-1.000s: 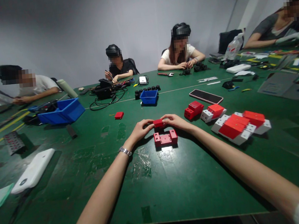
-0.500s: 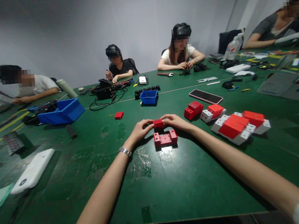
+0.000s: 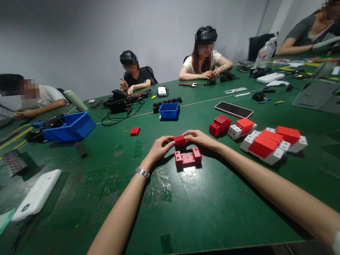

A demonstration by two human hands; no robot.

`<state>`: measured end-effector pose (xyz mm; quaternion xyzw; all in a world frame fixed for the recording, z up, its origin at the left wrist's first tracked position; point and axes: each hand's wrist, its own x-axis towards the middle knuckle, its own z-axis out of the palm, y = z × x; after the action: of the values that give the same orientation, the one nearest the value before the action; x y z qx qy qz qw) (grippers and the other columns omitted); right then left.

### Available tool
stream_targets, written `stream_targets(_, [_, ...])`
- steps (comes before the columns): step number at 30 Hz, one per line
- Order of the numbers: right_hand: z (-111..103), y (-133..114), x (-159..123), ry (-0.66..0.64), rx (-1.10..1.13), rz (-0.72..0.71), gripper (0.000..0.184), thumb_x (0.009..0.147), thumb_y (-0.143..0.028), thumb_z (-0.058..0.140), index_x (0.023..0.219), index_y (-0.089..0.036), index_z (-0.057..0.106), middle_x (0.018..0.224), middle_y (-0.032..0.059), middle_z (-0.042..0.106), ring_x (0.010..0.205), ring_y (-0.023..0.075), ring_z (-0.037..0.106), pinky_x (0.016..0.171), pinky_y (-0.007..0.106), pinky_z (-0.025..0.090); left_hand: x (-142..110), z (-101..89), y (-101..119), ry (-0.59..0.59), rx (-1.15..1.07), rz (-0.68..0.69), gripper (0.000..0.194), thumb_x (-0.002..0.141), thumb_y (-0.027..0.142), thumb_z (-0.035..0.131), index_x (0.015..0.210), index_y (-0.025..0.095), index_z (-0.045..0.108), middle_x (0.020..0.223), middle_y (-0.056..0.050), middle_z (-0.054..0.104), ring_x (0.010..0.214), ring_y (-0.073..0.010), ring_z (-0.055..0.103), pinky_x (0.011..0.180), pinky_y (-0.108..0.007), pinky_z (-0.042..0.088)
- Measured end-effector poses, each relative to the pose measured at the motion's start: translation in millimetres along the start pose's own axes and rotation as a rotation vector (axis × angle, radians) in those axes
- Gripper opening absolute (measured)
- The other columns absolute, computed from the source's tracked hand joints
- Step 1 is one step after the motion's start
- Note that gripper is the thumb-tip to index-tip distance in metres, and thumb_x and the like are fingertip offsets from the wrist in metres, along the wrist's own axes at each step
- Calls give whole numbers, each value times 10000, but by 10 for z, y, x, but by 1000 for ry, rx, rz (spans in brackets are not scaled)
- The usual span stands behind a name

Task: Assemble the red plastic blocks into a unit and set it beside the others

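Though it's small, the held block [image 3: 180,141] looks bright red.

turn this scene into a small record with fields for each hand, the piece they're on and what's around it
left hand: fingers at the left end of a red block; metal band on the wrist
right hand: fingers at the right end of the same block
nearer side: red piece with two raised ends, lying on the green table
to the left: flat red piece
to the right: larger red block, red-and-white blocks, phone
farther back: small blue bin
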<state>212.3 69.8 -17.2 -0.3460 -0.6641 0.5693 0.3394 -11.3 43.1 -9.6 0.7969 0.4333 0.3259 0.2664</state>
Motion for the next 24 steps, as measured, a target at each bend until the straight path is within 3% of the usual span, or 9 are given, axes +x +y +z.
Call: stream_targets(24, [38, -36, -55, 25, 30, -25, 308, 764, -376, 605, 976, -153, 589, 841, 42, 688, 793, 177, 655, 785, 328, 504, 6, -9, 21, -13, -19, -6, 358, 835, 432, 514, 1050, 168, 626, 1032, -78, 652, 959, -207, 591, 871, -332, 439])
